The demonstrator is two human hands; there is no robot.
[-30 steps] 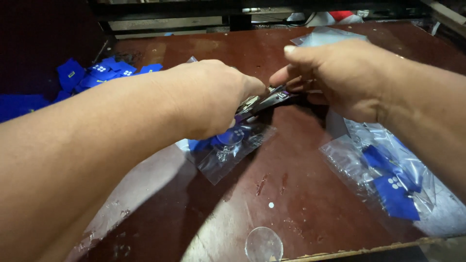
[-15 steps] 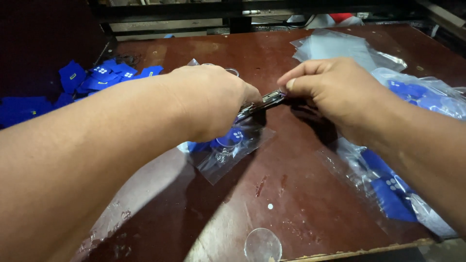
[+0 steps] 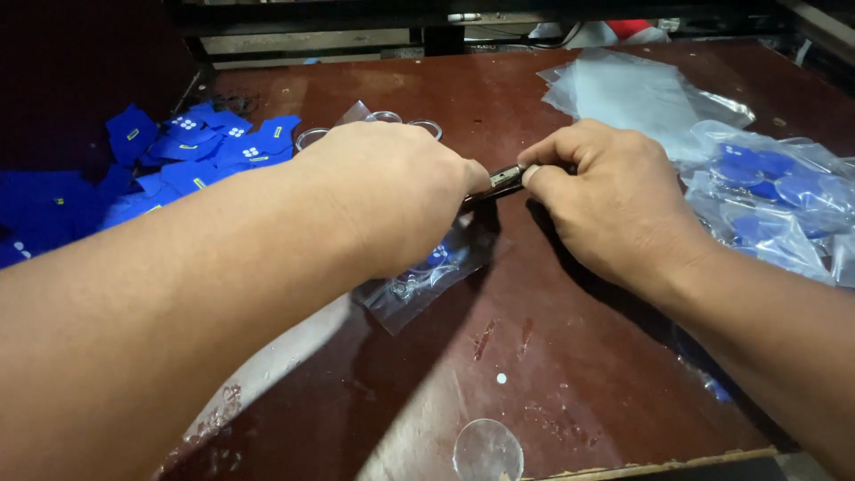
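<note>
My left hand [image 3: 392,191] and my right hand [image 3: 606,200] meet over the middle of a dark red-brown table [image 3: 570,374]. Between their fingertips they pinch a small dark metal piece [image 3: 506,180]; most of it is hidden by the fingers. Under my left hand lies a small clear plastic bag [image 3: 426,278] with blue and clear parts inside. Both hands are closed on the metal piece.
A heap of blue flat pieces [image 3: 178,151] lies at the far left. Clear round discs [image 3: 392,123] sit behind my left hand, another clear disc [image 3: 487,450] at the near edge. Filled clear bags with blue parts [image 3: 775,191] and empty bags [image 3: 637,89] lie at the right.
Both hands have shifted slightly nearer and lower over the table while holding the metal piece. The right hand has turned so its fingertips pinch the piece from the right.
</note>
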